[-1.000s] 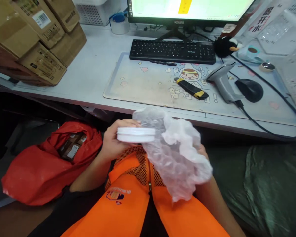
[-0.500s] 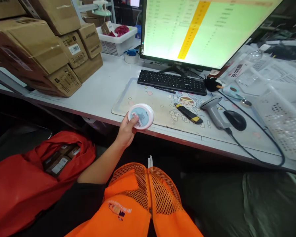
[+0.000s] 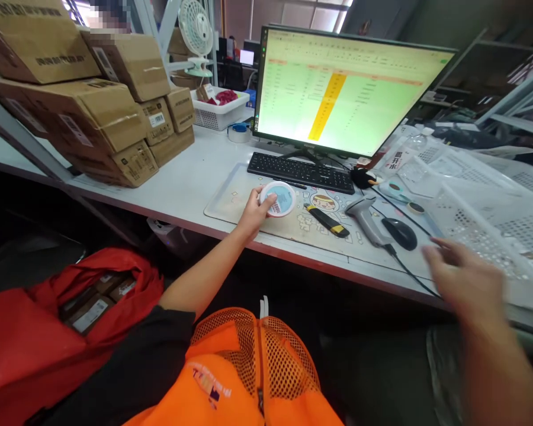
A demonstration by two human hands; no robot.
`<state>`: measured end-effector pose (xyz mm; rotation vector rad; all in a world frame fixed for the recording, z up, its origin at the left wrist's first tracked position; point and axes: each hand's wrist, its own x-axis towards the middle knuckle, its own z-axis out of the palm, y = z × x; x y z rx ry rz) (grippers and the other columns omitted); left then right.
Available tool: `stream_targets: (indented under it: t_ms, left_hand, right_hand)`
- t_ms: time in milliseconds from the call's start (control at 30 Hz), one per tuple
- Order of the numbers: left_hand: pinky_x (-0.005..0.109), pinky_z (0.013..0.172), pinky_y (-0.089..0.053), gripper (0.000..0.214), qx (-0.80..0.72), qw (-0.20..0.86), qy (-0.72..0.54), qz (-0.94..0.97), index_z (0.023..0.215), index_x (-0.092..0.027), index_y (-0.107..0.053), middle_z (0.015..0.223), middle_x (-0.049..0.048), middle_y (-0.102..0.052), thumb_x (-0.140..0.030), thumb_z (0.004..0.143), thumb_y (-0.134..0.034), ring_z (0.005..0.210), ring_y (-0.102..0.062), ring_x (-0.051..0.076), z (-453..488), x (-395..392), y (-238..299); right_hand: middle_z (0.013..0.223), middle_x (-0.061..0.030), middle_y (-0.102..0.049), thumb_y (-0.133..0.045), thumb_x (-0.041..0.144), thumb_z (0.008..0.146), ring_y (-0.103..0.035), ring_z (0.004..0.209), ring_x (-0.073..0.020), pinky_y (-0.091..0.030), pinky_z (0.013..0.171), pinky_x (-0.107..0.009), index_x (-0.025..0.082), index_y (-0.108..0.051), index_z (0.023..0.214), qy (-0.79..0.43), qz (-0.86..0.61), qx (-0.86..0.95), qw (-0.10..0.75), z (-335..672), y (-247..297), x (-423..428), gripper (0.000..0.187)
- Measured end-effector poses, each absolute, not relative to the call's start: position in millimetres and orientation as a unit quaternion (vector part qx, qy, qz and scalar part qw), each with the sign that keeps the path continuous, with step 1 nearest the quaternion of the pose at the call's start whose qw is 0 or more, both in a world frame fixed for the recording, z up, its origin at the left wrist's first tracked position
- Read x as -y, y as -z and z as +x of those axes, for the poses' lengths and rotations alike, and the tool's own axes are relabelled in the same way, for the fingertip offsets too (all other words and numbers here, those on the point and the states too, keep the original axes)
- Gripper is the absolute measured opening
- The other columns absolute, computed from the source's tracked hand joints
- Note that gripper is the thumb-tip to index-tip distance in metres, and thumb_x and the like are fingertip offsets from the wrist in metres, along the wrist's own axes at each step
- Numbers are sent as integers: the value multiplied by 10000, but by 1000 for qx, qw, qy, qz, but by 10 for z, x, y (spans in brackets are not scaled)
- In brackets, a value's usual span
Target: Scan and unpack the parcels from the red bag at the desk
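A round white tub (image 3: 282,199) with a blue label on its face is gripped in my left hand (image 3: 256,214), the thumb across the label. It is held above the desk mat (image 3: 231,198). My right hand (image 3: 466,278) is at the desk's front edge on the right, smeared by motion, so its fingers are unclear. Nearest to it are the black mouse (image 3: 400,234) and the cable of the grey barcode scanner (image 3: 368,220). A black and yellow box cutter (image 3: 327,220) lies on the mat between the tub and the scanner.
A keyboard (image 3: 299,171) lies before the monitor (image 3: 337,94). Cardboard boxes (image 3: 89,112) are stacked at the left, with a white basket (image 3: 220,113) behind. White plastic baskets (image 3: 475,219) stand at the right. A red bag (image 3: 22,331) of boxes is at the lower left.
My left hand has moved further over the mat with the tub, towards the right. My right hand has come into view at the right. The view has tilted up.
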<state>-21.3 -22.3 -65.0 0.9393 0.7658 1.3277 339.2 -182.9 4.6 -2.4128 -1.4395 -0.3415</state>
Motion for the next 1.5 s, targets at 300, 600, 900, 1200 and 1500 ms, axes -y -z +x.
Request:
stream_targets:
  t_ms: [300, 600, 900, 1200, 1500]
  left_hand:
    - [312, 704, -638, 418, -386, 653, -537, 370, 1048, -203, -491, 910, 5, -672, -297, 837, -839, 704, -677, 132, 0, 20, 771]
    - [347, 667, -658, 386, -417, 626, -531, 391, 1031, -183, -489, 876, 39, -716, -275, 862, -823, 691, -713, 167, 13, 29, 892]
    - [312, 624, -636, 404, -419, 612, -525, 417, 1018, -189, -487, 842, 25, -726, -280, 845, -841, 639, -718, 165, 16, 46, 928]
    - [272, 543, -579, 487, -413, 591, -535, 441, 972, -208, -466, 793, 4, -698, -395, 781, -874, 606, -684, 162, 31, 43, 919]
    - [333, 791, -528, 316, -409, 244, -564, 674, 1002, -229, -544, 944, 50, -669, -416, 853, -751, 847, -663, 219, 295, -151, 629]
  right_hand:
    - [1323, -345, -644, -614, 294, 966, -654, 1231, -421, -516, 915, -434, -29, -584, 1411, -2, -881, 470, 48, 2847, 253, 429, 551]
    - [874, -111, -742, -655, 496, 917, -707, 829, -290, -523, 703, -350, 180, -749, 1062, -70, -773, 624, 88, 2831, -200, 809, 360]
    - [804, -19, -725, -664, 441, 825, -674, 768, -236, -508, 716, -317, 243, -739, 926, -142, -608, 772, 120, 2374, -278, 901, 234]
    - [1180, -316, -704, -560, 396, 991, -695, 1097, -428, -535, 883, -492, 30, -681, 1217, 19, -853, 520, 42, 3098, 190, 486, 446]
    - [1345, -151, -676, -605, 628, 945, -682, 1153, -298, -565, 959, -415, 218, -473, 1531, -296, -644, 616, 345, 2387, 88, 217, 727]
